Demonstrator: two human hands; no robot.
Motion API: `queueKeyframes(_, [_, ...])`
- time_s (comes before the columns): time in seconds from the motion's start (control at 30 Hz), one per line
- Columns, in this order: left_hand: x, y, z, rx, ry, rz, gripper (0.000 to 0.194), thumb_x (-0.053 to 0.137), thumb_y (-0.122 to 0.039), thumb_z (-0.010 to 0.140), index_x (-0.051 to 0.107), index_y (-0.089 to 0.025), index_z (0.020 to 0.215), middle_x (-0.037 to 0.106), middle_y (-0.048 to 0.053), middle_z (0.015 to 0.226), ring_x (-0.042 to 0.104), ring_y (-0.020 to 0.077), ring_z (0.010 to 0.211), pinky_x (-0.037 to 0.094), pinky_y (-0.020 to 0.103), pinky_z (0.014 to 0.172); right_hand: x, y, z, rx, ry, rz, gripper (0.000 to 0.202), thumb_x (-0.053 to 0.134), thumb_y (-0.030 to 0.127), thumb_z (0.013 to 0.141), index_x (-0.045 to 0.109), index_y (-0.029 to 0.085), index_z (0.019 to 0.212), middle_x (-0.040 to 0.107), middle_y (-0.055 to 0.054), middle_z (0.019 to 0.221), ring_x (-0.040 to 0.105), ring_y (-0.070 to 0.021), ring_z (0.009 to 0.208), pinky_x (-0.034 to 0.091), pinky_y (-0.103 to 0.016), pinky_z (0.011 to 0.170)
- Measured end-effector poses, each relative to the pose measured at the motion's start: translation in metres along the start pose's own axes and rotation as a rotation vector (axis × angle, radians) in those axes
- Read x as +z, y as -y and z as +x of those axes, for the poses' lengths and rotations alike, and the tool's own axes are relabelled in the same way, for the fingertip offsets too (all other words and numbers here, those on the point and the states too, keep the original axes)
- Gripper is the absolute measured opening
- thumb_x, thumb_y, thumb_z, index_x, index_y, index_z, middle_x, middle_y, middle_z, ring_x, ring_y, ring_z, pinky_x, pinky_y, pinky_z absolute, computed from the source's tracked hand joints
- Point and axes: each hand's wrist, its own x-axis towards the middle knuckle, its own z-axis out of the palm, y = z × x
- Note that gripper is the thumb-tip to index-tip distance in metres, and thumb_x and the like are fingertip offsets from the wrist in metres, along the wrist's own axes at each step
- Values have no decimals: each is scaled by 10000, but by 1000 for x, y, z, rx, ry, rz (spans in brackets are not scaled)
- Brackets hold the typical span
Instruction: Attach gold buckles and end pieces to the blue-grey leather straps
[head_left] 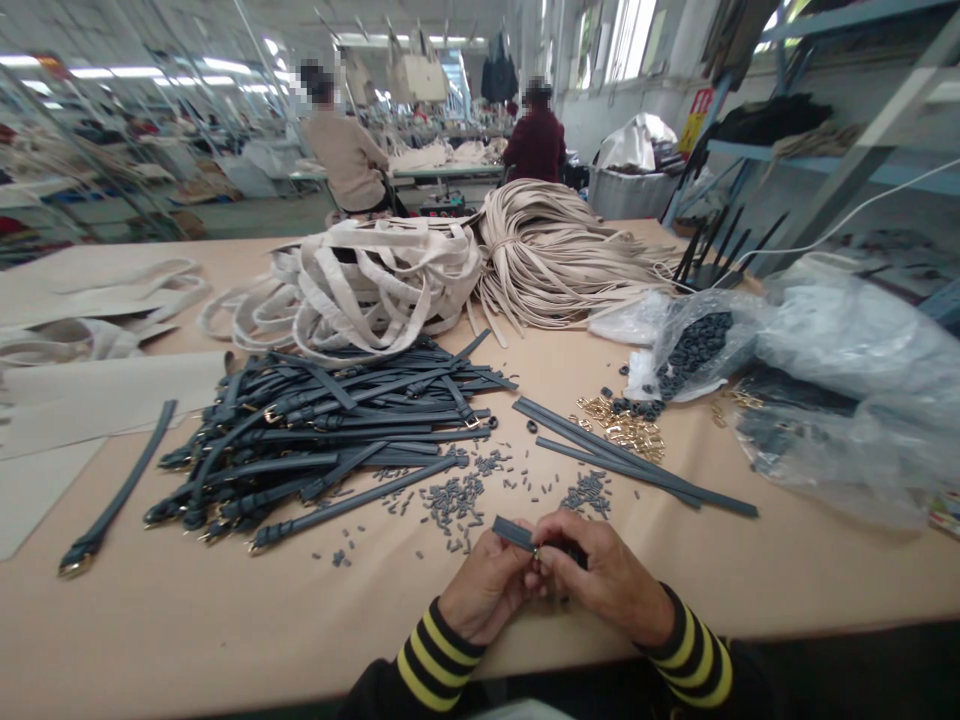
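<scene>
Near the table's front edge, my left hand point(491, 582) and my right hand point(600, 570) meet around a dark grey strap point(513, 532). One flat end of the strap sticks out at the upper left of my left fingers. A small gold bit shows between the fingertips, and my right thumb and fingers are closed on the strap there. The rest of the strap is hidden by my hands. Small dark pieces point(454, 497) lie scattered just beyond the hands, with two loose straps point(615, 455) behind them to the right.
A pile of dark buckled straps point(300, 440) lies at the left on the table point(225, 630). Behind are bundled beige straps point(382, 280). Gold buckles point(626, 425) and plastic bags point(847, 350) lie at the right. Two people sit further off.
</scene>
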Motion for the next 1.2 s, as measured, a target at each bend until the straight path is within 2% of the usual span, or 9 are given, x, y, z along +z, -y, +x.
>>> queueKeyframes(0.17, [-1,-8,-6,169,-49,263,219,609,-313,725,497,-138,796,504,-6,671,469,89,606,372,217,580,-3,-9,2,67,2,-5,55,452,217,808,491,179,814,551,20,649,519,-83,531,423,-202,541])
queueKeyframes(0.27, [-4,-11,-9,198,-26,387,222,579,-323,746,519,-129,835,519,11,743,474,100,670,386,226,636,-3,-11,2,67,-17,-62,41,467,208,792,491,178,777,516,32,614,497,-81,537,401,-200,547])
queueKeyframes(0.37, [-7,-9,-8,212,-76,462,223,554,-345,764,514,-125,779,517,1,689,465,95,640,376,220,624,-2,-10,2,73,-27,-99,35,457,192,784,488,176,777,519,28,627,487,-83,555,385,-199,549])
queueKeyframes(0.5, [-4,-4,-6,249,-185,514,221,545,-347,769,512,-129,755,530,-1,674,480,102,641,384,223,630,1,-9,4,105,-77,-156,21,465,165,755,483,176,758,547,22,653,489,-89,590,377,-202,559])
queueKeyframes(0.6, [2,-5,-6,272,-225,545,221,550,-348,763,525,-129,761,550,4,673,500,113,645,397,227,631,1,-10,5,142,-92,-152,18,480,159,733,478,174,742,566,16,664,502,-95,601,382,-208,563])
queueKeyframes(0.77, [8,-9,-7,286,-218,504,217,594,-338,724,536,-130,747,558,1,666,502,112,629,402,225,617,2,-11,5,148,-119,-128,26,480,165,732,472,175,754,551,18,665,502,-92,598,386,-207,562])
queueKeyframes(0.97, [6,-12,-6,275,-178,494,235,603,-353,716,537,-127,719,555,-2,643,490,103,611,388,216,603,-1,-12,5,116,-114,-158,43,479,146,719,486,174,750,526,26,645,476,-85,577,368,-197,541])
queueKeyframes(1.2, [3,-12,-5,280,-213,641,240,595,-368,718,536,-137,744,565,12,651,500,127,613,384,231,587,-5,-6,4,132,-60,-102,14,501,178,746,511,173,739,533,27,601,514,-93,558,397,-208,556])
